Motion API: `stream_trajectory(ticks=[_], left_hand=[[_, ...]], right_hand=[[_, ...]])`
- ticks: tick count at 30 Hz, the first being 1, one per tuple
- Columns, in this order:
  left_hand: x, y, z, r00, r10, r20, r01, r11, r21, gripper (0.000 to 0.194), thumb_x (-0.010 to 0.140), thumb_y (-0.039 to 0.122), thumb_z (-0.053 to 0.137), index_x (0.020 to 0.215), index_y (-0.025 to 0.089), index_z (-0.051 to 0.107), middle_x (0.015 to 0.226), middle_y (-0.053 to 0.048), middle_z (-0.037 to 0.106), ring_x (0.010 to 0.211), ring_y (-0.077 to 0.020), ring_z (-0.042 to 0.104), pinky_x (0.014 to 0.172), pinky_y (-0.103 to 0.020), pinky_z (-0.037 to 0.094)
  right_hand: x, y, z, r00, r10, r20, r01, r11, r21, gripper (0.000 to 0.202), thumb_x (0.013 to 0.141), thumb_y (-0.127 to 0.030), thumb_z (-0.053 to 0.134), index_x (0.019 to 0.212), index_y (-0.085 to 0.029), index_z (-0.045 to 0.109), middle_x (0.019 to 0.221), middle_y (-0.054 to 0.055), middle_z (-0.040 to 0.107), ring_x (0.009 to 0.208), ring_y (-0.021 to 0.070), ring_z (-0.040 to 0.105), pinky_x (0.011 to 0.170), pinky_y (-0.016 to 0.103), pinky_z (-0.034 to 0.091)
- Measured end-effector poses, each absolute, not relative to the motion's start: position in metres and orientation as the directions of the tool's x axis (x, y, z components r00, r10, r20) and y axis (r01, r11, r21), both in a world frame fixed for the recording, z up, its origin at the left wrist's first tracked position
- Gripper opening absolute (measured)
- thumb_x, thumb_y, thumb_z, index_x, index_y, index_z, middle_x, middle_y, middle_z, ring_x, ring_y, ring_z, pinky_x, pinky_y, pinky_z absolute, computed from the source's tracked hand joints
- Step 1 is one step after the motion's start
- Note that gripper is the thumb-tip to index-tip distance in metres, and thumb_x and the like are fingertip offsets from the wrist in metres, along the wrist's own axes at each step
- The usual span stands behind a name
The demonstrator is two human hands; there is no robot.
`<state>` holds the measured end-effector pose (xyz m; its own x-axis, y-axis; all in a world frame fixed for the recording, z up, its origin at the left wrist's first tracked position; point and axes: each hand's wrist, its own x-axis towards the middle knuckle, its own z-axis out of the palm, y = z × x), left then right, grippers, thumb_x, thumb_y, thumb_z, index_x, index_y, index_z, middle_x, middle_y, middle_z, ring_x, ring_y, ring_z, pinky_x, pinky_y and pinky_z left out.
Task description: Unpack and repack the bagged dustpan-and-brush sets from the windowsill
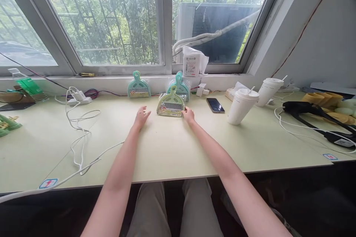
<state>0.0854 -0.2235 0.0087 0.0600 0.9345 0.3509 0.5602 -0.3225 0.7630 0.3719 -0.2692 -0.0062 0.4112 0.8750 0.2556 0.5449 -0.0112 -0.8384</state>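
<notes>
A packaged small dustpan and brush set with a yellow-green rim (170, 106) stands on the table in front of me. My right hand (188, 114) grips its lower right corner. To its left, my left hand (142, 117) is held with fingers apart and nothing in them. Behind the held set, other teal dustpan sets (178, 80) lean at the window ledge, partly hidden by it. One more teal set (139, 88) stands by the ledge, beyond my left hand.
Right of my right hand lie a phone (215, 105) and two white lidded cups (241, 108), (269, 90) with straws. White cables (80, 129) trail over the left side. A black strapped item (308, 113) lies far right. A tissue pack (193, 63) sits on the ledge.
</notes>
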Motion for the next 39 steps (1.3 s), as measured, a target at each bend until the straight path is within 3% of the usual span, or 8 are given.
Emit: stream_trajectory(ticks=[4,9,14,18,21,27,31,39], left_hand=[[0.089,-0.241,0.02,0.305,0.948,0.088,0.163,-0.143,0.976,0.048,0.083,0.052,0.054,0.115,0.017,0.06,0.099,-0.011,0.07,0.088,-0.0215,0.068,0.08,-0.038,0.056],[0.102,-0.266,0.03,0.506,0.86,-0.074,0.108,0.022,0.994,0.044,0.073,0.042,0.07,0.111,0.02,0.064,0.093,-0.008,0.072,0.086,-0.0214,0.069,0.078,-0.033,0.056],[0.112,-0.267,0.025,0.503,0.861,-0.074,-0.008,0.09,0.996,0.049,0.068,0.033,0.075,0.113,0.017,0.062,0.095,-0.008,0.072,0.079,-0.0207,0.069,0.069,-0.031,0.055],[0.112,-0.264,0.024,0.472,0.881,-0.001,-0.106,0.059,0.993,0.046,0.069,0.033,0.075,0.11,0.016,0.063,0.097,-0.008,0.071,0.077,-0.0172,0.067,0.068,-0.027,0.054],[0.11,-0.263,0.026,0.445,0.892,0.081,-0.212,0.017,0.977,0.05,0.071,0.031,0.075,0.117,0.017,0.062,0.104,-0.008,0.071,0.084,-0.0168,0.067,0.073,-0.027,0.054],[0.105,-0.266,0.029,0.464,0.881,0.098,-0.255,0.027,0.967,0.064,0.072,0.028,0.074,0.133,0.023,0.054,0.115,-0.007,0.069,0.097,-0.0196,0.067,0.082,-0.032,0.054],[0.102,-0.266,0.029,0.589,0.804,0.085,-0.237,0.071,0.969,0.051,0.077,0.034,0.07,0.125,0.022,0.061,0.12,-0.009,0.068,0.102,-0.0236,0.067,0.088,-0.04,0.054],[0.098,-0.267,0.026,0.669,0.743,0.0,-0.104,0.093,0.99,0.044,0.075,0.039,0.074,0.113,0.018,0.069,0.12,-0.011,0.069,0.113,-0.0247,0.063,0.097,-0.039,0.051]], right_hand=[[0.365,-0.291,-0.008,0.219,0.947,0.235,0.461,0.112,-0.88,0.031,0.081,-0.017,0.055,0.108,-0.022,0.069,0.101,0.002,0.074,0.083,0.0161,0.066,0.08,0.029,0.05],[0.359,-0.304,-0.005,0.189,0.934,0.303,0.443,0.195,-0.875,0.034,0.085,-0.015,0.051,0.115,-0.017,0.065,0.109,0.007,0.071,0.087,0.0175,0.066,0.08,0.03,0.051],[0.354,-0.324,0.011,0.175,0.739,0.651,0.745,0.333,-0.578,0.029,0.09,-0.018,0.051,0.116,-0.016,0.063,0.12,0.011,0.065,0.111,0.0214,0.058,0.097,0.034,0.042],[0.341,-0.341,0.021,-0.13,0.861,0.491,0.848,0.354,-0.395,0.03,0.097,-0.034,0.044,0.092,-0.021,0.071,0.085,0.005,0.073,0.081,0.0184,0.065,0.08,0.028,0.044],[0.336,-0.343,0.023,-0.09,0.927,0.363,0.873,0.249,-0.419,0.033,0.096,-0.039,0.047,0.082,-0.021,0.071,0.082,0.006,0.074,0.079,0.0193,0.066,0.071,0.026,0.043],[0.341,-0.328,0.022,0.037,0.998,-0.057,0.184,-0.063,-0.981,0.02,0.09,-0.029,0.056,0.099,-0.016,0.068,0.098,0.009,0.074,0.064,0.0154,0.067,0.061,0.027,0.05],[0.342,-0.325,0.019,0.143,0.986,-0.088,-0.231,-0.054,-0.972,0.026,0.077,-0.015,0.07,0.103,-0.017,0.065,0.096,0.005,0.073,0.076,0.0132,0.068,0.066,0.023,0.053],[0.342,-0.323,0.017,0.269,0.958,-0.102,-0.277,-0.025,-0.961,0.004,0.079,-0.017,0.067,0.082,-0.017,0.066,0.074,0.0,0.07,0.061,0.0113,0.062,0.053,0.021,0.046]])
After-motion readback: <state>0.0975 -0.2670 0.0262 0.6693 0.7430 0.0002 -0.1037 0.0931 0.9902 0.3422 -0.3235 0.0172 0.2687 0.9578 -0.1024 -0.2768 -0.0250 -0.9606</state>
